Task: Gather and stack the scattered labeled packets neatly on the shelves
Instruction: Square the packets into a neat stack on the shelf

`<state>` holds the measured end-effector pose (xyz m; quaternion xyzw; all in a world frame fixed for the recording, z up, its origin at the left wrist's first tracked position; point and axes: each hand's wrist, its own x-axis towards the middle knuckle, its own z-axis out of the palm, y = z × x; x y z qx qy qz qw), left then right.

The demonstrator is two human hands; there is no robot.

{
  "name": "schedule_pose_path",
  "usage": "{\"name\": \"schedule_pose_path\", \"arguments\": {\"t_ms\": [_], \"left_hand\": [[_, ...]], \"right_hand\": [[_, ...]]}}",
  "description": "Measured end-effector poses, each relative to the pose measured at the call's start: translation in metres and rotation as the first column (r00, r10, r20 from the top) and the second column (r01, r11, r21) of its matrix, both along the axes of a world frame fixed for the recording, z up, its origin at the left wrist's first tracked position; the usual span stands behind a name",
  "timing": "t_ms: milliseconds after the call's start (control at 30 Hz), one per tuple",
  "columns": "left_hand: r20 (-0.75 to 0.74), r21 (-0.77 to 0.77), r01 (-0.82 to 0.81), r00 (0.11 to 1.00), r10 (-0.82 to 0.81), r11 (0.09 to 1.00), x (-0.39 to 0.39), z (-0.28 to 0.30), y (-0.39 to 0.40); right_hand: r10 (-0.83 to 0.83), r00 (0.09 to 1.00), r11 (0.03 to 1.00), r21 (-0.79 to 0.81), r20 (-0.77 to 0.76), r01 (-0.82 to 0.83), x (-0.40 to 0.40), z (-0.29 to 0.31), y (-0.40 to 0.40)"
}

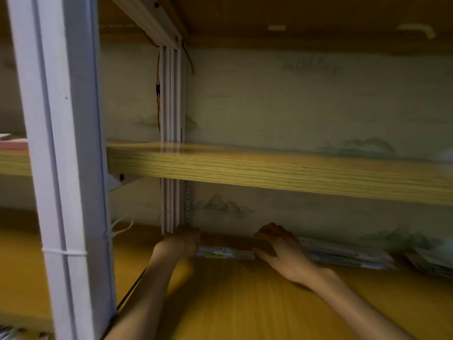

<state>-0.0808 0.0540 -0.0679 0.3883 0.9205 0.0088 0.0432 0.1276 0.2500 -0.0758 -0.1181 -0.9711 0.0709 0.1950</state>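
Wooden shelving fills the view: a lower shelf (pixel 232 303) of yellow grained board runs back to a wall papered with faint green hills, a middle shelf (pixel 269 168) crosses above it, and a pale metal upright (pixel 63 168) stands close on the left.

Far back on the lower shelf, against the wall and just right of the rear post (pixel 172 143), lies a small stack of packets (pixel 225 252), flat, with white and green labels on its near edge. Its long axis runs left to right, across the line of reach. The left hand (pixel 182 242) holds the stack's left end with curled fingers; the right hand (pixel 274 249) lies at its right end, fingers curved over the top and thumb low at the near edge. Both hands thus bracket the stack, equally near it, so any squaring push would come inward from both ends.

Just beyond the right hand, a second, wider stack (pixel 348 257) of packets lies flat along the wall, and more packets (pixel 431 263) lie blurred at the right edge.
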Motion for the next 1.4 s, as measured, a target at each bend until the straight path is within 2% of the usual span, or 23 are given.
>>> {"name": "schedule_pose_path", "arguments": {"t_ms": [267,467,667,800,1000,1167,1400], "left_hand": [[0.196,0.08,-0.003,0.981,-0.013,0.997,-0.006,0.005,0.001],[0.208,0.089,0.007,0.978,-0.025,0.996,-0.003,0.005,0.0],[0.194,0.037,0.046,0.98,-0.052,0.998,-0.001,0.007,0.004],[0.206,0.094,0.058,0.975,-0.077,0.994,0.002,0.004,0.004],[0.058,0.26,0.14,0.985,-0.16,0.955,0.025,0.003,0.016],[-0.143,0.436,0.256,0.966,-0.214,0.863,0.041,-0.003,0.027],[-0.137,0.476,0.326,0.945,-0.297,0.817,0.055,-0.015,0.035]], "right_hand": [[0.038,0.999,0.999,-0.023,-0.006,-0.038,-0.01,-0.018,0.001],[0.049,0.998,0.997,-0.057,-0.05,-0.051,-0.009,-0.028,0.005],[0.044,0.998,0.999,-0.029,-0.048,-0.046,-0.006,-0.025,0.001],[0.045,0.997,0.999,-0.018,-0.064,-0.046,-0.006,-0.023,0.001],[0.009,0.995,1.0,-0.008,-0.102,-0.01,0.0,-0.017,-0.003],[-0.029,0.991,0.995,0.091,-0.131,0.041,0.001,-0.012,-0.004],[0.027,0.991,0.98,0.199,-0.132,0.0,-0.005,-0.017,-0.004]]}}
